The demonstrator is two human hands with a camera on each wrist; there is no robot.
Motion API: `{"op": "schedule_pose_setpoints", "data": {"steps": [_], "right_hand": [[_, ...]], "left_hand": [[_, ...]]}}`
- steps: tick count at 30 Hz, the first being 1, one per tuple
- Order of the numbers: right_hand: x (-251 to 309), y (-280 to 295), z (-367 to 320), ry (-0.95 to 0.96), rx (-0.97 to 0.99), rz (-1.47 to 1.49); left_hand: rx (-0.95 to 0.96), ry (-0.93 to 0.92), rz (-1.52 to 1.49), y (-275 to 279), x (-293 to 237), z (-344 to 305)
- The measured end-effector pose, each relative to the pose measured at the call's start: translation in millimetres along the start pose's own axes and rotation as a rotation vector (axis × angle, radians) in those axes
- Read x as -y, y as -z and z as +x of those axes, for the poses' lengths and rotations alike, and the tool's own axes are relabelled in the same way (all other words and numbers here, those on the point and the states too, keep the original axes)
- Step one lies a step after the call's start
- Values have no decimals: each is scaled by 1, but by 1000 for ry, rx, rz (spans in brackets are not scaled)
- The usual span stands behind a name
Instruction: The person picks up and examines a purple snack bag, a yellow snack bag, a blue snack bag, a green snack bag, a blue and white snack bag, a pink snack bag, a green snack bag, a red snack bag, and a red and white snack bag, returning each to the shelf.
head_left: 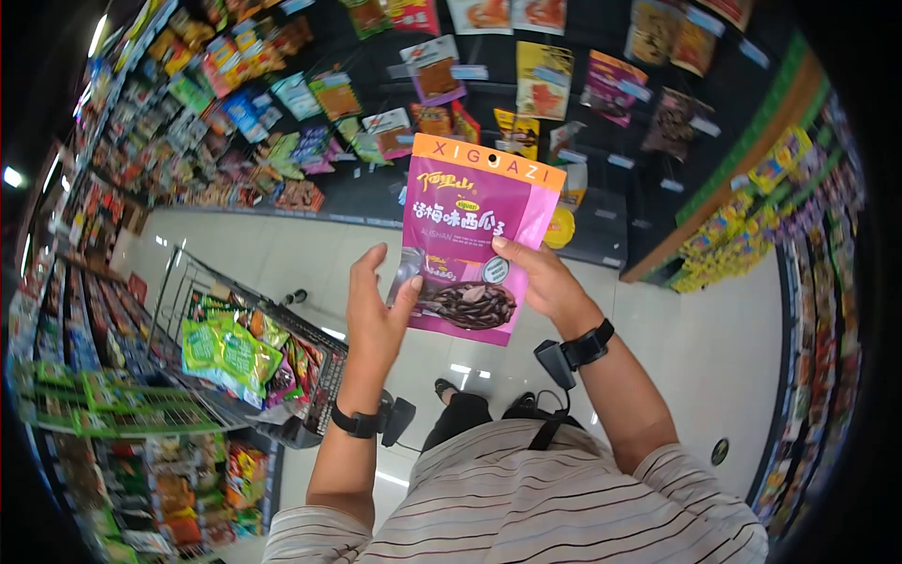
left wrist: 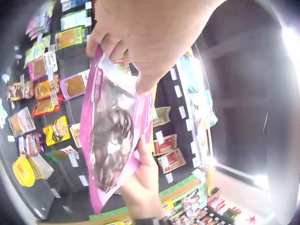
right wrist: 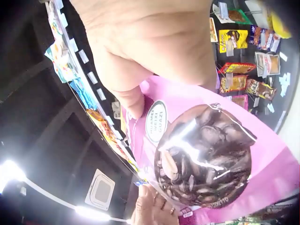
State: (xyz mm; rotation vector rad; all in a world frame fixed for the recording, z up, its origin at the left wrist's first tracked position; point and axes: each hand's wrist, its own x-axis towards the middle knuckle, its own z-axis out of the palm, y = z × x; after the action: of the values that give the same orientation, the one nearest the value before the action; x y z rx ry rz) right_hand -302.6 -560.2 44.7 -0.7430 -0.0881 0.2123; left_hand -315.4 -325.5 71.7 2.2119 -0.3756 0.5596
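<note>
A purple bag of watermelon seeds with an orange header is held upright in front of the shelves, its printed front toward the head camera. The right hand grips its right edge, thumb on the front and fingers hidden behind. At the lower left edge, the left hand pinches the bag, its thumb over the front. In the left wrist view, dark seeds show through a window in the bag, with the left hand above it. The right wrist view shows the seed picture up close, below the right hand.
A wire shopping cart stands at the left, with several snack bags in it. Ahead, a dark shelf wall carries hanging snack packets. A wooden-edged display rises at the right. Pale tiled floor lies around the person's feet.
</note>
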Motion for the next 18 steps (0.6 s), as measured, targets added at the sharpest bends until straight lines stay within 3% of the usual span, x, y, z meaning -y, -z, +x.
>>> {"op": "schedule_pose_setpoints", "data": {"steps": [3, 11, 18], "right_hand": [[15, 16, -24, -31, -34, -15], [33, 46, -75, -43, -81, -67], [44, 65, -100, -40, -84, -67]], "left_hand": [[376, 456, -698, -11, -3, 5], [532, 487, -902, -58, -56, -9], [495, 483, -941, -83, -69, -30]]}}
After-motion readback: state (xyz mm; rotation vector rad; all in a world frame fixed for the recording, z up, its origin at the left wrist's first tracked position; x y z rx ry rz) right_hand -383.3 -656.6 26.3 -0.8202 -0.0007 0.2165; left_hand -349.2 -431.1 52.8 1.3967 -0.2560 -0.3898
